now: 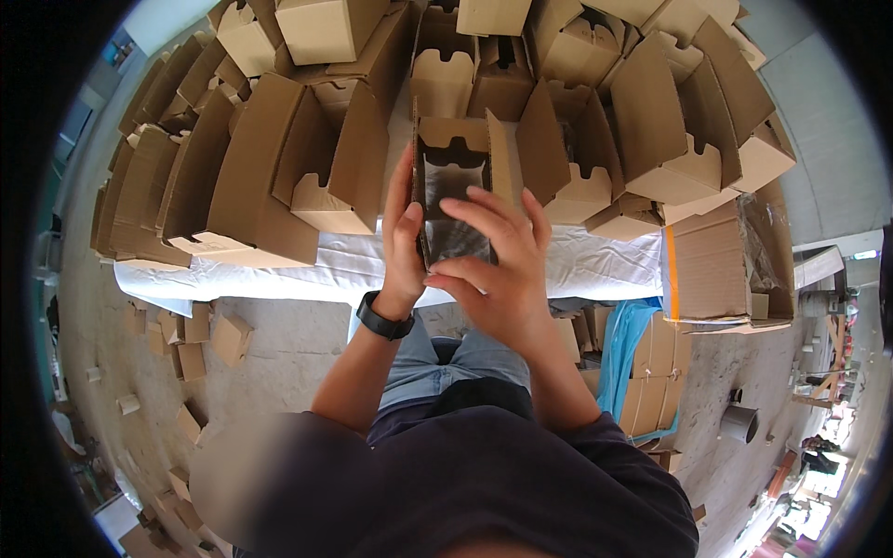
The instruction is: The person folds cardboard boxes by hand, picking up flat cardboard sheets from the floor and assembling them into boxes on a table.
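A narrow open cardboard box stands in front of me, with a notched far end. Inside it shows a greyish, shiny surface, perhaps a plastic film; its kind is unclear. My left hand, with a black band on the wrist, holds the box's left wall, fingers stretched along the outside. Over the near right part of the box is my right hand. Its thumb and index finger come together at the near left corner, while the other fingers spread across the opening. The near right wall is hidden behind this hand.
Several open brown boxes crowd the left of the white-covered table, and more boxes stand right and behind. A large carton is at the right end. Small boxes lie on the floor, with blue plastic below right.
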A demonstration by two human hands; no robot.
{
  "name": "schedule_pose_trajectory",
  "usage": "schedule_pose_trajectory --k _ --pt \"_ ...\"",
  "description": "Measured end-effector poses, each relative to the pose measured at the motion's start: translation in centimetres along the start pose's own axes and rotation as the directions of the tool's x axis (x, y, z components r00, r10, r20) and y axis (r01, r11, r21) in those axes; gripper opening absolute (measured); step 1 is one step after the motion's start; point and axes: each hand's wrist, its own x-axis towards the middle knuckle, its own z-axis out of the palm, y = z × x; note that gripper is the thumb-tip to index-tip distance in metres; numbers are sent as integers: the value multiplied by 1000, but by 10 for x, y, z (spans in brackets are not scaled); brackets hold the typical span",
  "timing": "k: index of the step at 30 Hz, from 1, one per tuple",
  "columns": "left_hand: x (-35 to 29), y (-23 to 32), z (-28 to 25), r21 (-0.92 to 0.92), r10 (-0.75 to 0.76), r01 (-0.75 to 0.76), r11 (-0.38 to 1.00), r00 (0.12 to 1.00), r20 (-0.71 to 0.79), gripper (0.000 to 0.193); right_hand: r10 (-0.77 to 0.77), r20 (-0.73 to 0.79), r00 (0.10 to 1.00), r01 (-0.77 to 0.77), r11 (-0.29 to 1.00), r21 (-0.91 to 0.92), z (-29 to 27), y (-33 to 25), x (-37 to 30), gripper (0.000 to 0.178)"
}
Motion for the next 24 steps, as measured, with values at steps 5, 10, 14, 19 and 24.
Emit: schedule_pose_trajectory --k 5,10,14,19,24 --pt "1 2 8 85 63 -60 995 998 -29 67 446 46 894 -361 654 665 1 38 -13 54" --pt "24 3 5 -13 64 -66 998 991 -120 65 470 113 875 -418 618 666 10 48 10 63" --pt "48 32 17 233 166 -160 959 986 -10 54 540 197 818 -508 518 689 23 75 34 55" --pt "56 14 -1 198 130 -119 973 990 -47 56 588 299 751 -593 402 697 30 83 42 54" --pt "58 14 -2 231 115 -109 967 993 -9 57 521 160 839 -461 522 717 40 98 55 56"
